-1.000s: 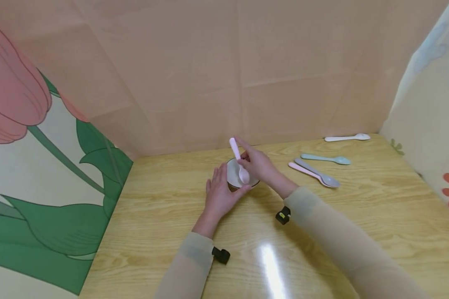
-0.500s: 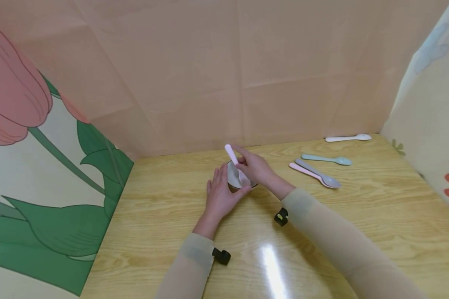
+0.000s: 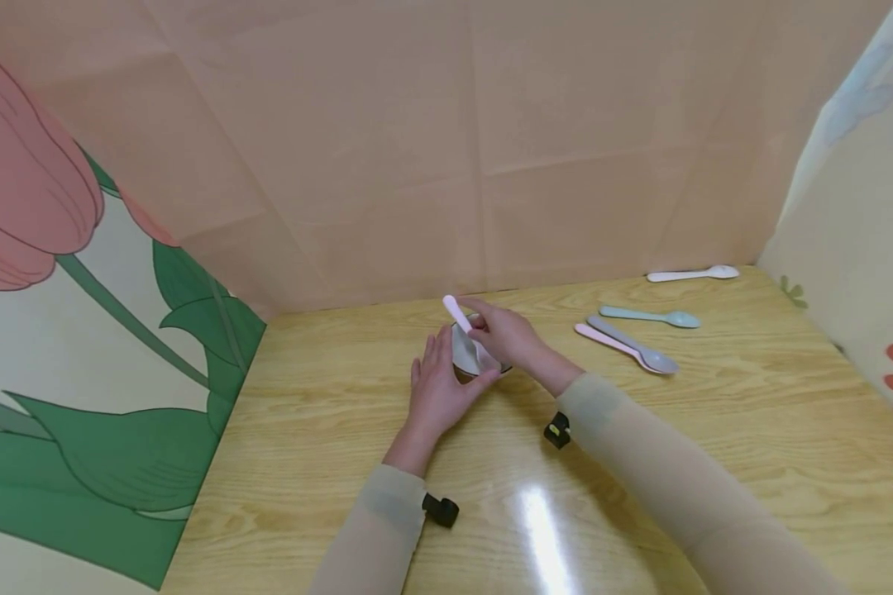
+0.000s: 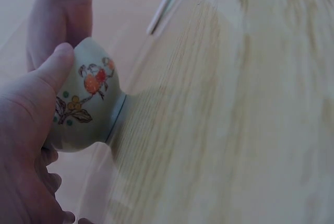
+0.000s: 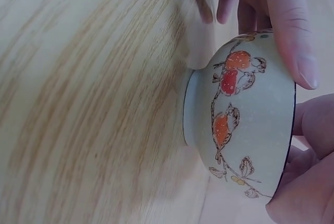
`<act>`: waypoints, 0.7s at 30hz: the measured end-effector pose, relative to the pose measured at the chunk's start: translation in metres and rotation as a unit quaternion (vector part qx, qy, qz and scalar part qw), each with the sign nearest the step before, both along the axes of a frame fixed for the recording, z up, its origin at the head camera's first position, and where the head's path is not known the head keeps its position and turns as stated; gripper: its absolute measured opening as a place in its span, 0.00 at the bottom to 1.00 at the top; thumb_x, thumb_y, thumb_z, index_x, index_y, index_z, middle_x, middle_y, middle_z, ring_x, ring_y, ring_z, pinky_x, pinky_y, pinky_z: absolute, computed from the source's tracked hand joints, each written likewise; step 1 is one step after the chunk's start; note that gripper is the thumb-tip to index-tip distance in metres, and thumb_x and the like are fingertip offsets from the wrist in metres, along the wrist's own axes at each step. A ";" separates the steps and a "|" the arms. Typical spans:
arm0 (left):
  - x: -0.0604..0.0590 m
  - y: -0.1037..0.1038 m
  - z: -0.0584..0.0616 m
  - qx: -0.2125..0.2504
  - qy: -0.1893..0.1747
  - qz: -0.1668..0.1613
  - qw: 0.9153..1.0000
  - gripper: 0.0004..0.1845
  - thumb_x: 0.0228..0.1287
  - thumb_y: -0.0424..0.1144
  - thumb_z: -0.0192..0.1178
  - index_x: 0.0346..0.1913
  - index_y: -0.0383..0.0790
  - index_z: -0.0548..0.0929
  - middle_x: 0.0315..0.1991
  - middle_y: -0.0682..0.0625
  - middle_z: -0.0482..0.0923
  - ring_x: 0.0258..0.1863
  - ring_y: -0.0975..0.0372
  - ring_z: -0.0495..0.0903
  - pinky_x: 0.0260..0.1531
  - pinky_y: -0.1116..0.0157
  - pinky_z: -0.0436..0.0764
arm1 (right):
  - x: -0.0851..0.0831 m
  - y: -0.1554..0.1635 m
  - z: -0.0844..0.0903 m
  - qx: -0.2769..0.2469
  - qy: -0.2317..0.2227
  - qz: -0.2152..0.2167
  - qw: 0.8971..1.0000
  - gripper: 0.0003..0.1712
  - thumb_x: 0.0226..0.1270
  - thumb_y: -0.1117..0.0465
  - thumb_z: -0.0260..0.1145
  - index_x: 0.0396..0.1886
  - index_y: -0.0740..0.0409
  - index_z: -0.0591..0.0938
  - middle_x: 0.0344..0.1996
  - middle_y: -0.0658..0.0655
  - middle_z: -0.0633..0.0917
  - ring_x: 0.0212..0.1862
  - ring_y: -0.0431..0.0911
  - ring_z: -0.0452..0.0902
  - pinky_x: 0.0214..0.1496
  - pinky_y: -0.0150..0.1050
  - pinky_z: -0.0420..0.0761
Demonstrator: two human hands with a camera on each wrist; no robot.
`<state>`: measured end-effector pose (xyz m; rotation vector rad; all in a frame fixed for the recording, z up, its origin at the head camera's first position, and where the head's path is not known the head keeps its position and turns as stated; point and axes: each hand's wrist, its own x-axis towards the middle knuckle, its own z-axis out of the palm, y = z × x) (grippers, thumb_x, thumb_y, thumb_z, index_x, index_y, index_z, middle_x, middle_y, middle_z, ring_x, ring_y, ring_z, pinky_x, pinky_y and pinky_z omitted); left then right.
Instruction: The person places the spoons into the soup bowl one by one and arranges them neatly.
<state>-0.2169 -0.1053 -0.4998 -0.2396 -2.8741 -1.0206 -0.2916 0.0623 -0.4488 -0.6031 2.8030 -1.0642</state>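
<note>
The left hand [image 3: 441, 384] is gripping a fragile-looking porcelain bowl's wall [image 5: 261, 101], the right hand [image 3: 512, 335] pinching a lightweight-looking pink spoon's handle [image 3: 454, 309].

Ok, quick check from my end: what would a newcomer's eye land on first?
Probably the huge pink tulip at far left. Next, at centre, the pink spoon in the right hand, tilted into the painted bowl that the left hand holds on the table. Then four loose spoons lying on the right.
</note>
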 end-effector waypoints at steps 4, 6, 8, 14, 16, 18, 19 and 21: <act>0.001 0.000 0.001 0.001 0.000 0.000 1.000 0.64 0.69 0.76 0.65 0.92 0.46 0.46 0.90 0.46 0.51 0.89 0.47 0.45 0.80 0.30 0.48 | -0.001 -0.001 -0.001 0.014 -0.002 0.001 1.000 0.37 0.84 0.64 0.68 0.87 0.50 0.68 0.58 0.63 0.91 0.57 0.57 0.89 0.60 0.57 0.85; 0.001 0.000 0.001 0.001 0.001 0.001 1.000 0.64 0.69 0.76 0.65 0.92 0.46 0.46 0.90 0.45 0.51 0.89 0.46 0.45 0.80 0.30 0.48 | -0.001 -0.001 0.000 0.014 -0.002 0.002 1.000 0.37 0.84 0.64 0.67 0.87 0.52 0.68 0.58 0.63 0.91 0.57 0.57 0.89 0.61 0.57 0.85; 0.002 0.000 0.001 0.002 0.001 0.001 1.000 0.63 0.69 0.75 0.65 0.92 0.46 0.46 0.90 0.45 0.51 0.89 0.46 0.45 0.80 0.29 0.48 | -0.001 -0.001 0.000 0.011 -0.002 0.003 1.000 0.37 0.84 0.64 0.67 0.87 0.54 0.68 0.58 0.63 0.91 0.57 0.57 0.89 0.61 0.57 0.85; 0.001 0.000 0.001 0.002 -0.001 0.000 1.000 0.63 0.69 0.75 0.66 0.92 0.47 0.46 0.90 0.46 0.51 0.89 0.47 0.45 0.80 0.30 0.47 | 0.000 0.002 0.001 -0.013 -0.014 0.002 1.000 0.37 0.83 0.64 0.69 0.86 0.56 0.69 0.57 0.64 0.91 0.58 0.58 0.89 0.62 0.56 0.85; 0.001 0.000 0.001 0.003 -0.003 -0.001 1.000 0.63 0.69 0.74 0.67 0.92 0.47 0.45 0.90 0.46 0.50 0.89 0.47 0.45 0.81 0.30 0.47 | 0.000 0.004 0.001 -0.026 -0.019 -0.001 0.999 0.36 0.83 0.64 0.69 0.85 0.57 0.69 0.58 0.64 0.90 0.59 0.59 0.88 0.62 0.56 0.85; 0.001 0.000 0.001 0.004 -0.004 -0.001 1.000 0.63 0.70 0.73 0.67 0.92 0.47 0.45 0.90 0.46 0.50 0.89 0.46 0.45 0.80 0.30 0.47 | 0.000 0.006 0.002 -0.036 -0.020 -0.007 0.999 0.35 0.83 0.63 0.68 0.85 0.57 0.70 0.58 0.64 0.90 0.59 0.59 0.88 0.62 0.56 0.86; 0.001 0.000 0.001 0.005 -0.003 -0.001 1.000 0.63 0.70 0.73 0.67 0.92 0.46 0.46 0.90 0.46 0.50 0.89 0.46 0.45 0.80 0.30 0.47 | 0.001 0.008 0.002 -0.043 -0.019 -0.010 0.999 0.35 0.83 0.63 0.68 0.84 0.58 0.70 0.58 0.63 0.90 0.59 0.59 0.88 0.62 0.56 0.86; 0.001 0.000 0.001 0.004 0.000 -0.001 1.000 0.63 0.70 0.73 0.68 0.92 0.45 0.47 0.90 0.44 0.50 0.89 0.45 0.46 0.80 0.29 0.47 | 0.002 0.011 0.003 -0.057 -0.011 -0.018 0.998 0.34 0.83 0.63 0.69 0.84 0.58 0.72 0.57 0.63 0.90 0.58 0.58 0.88 0.61 0.56 0.86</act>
